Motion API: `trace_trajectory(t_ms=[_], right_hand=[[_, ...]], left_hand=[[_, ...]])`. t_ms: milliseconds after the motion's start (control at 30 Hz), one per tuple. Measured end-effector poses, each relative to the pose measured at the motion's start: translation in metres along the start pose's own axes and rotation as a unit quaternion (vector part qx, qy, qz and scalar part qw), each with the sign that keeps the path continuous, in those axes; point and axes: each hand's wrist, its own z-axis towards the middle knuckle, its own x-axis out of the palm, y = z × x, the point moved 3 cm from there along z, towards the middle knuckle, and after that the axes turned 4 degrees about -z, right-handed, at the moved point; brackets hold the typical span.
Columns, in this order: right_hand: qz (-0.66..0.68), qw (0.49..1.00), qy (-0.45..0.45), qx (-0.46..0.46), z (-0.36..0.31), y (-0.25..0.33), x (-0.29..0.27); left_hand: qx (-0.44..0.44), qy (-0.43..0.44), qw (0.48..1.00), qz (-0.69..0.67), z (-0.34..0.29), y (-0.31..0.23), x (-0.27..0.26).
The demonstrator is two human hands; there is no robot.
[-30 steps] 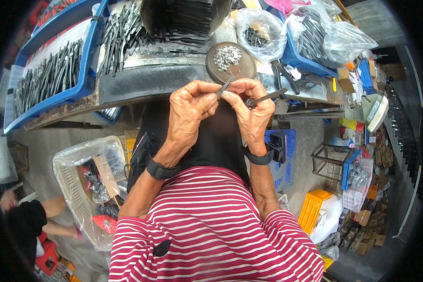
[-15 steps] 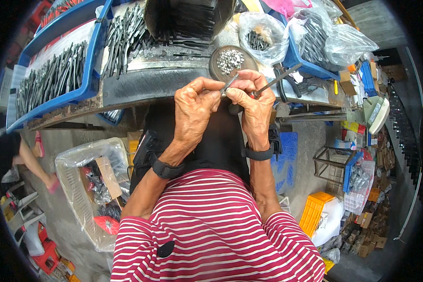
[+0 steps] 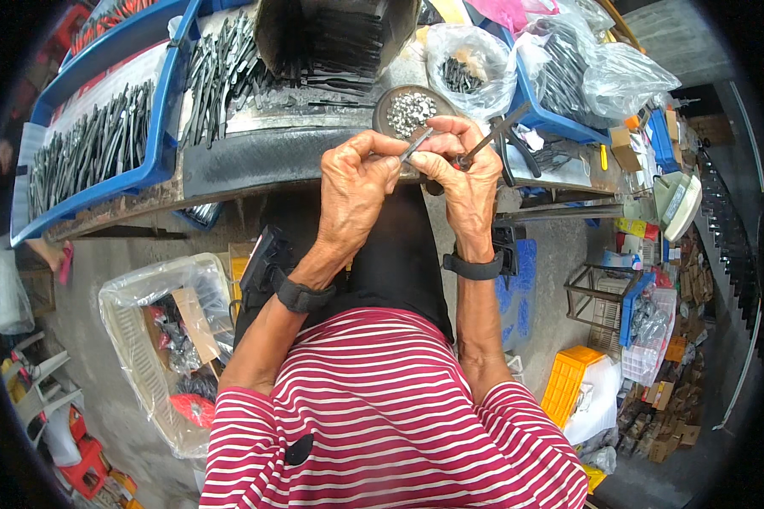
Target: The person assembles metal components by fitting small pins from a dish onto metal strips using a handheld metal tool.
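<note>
In front of my body, just over the bench edge, my left hand (image 3: 356, 191) pinches a slim grey metal piece (image 3: 417, 144) between thumb and fingertips. My right hand (image 3: 467, 182) is closed beside it, with the thumb and fingertips at the same piece. A screwdriver-like tool (image 3: 491, 140) lies across the right hand; its dark shaft points up and right, and a bit of red shows at the grip. Right behind the hands, a round brown dish (image 3: 381, 117) holds many tiny silvery parts (image 3: 412, 109).
Bundles of dark slim metal parts (image 3: 222, 72) lie on the bench, beside a blue tray (image 3: 166, 140) of similar ones. An open box (image 3: 272, 42) stands at the back. To the right are a clear plastic bag (image 3: 502, 81), black-handled pliers (image 3: 522, 153) and another blue tray (image 3: 569, 127).
Both hands stay together, with the metal piece shifted slightly and the tool's shaft turned more upright. At the far left, another person's leg has moved mostly out of sight.
</note>
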Motion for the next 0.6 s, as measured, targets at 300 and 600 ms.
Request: trace_trajectory(t_ms=[300, 600], right_hand=[[0.076, 0.995, -0.036, 0.052, 0.003, -0.013, 0.007], [0.133, 0.986, -0.072, 0.072, -0.001, -0.017, 0.015]], left_hand=[[0.158, -0.099, 0.964, 0.191, 0.005, 0.011, 0.002], [0.235, -0.118, 0.935, 0.237, 0.006, 0.01, 0.004]])
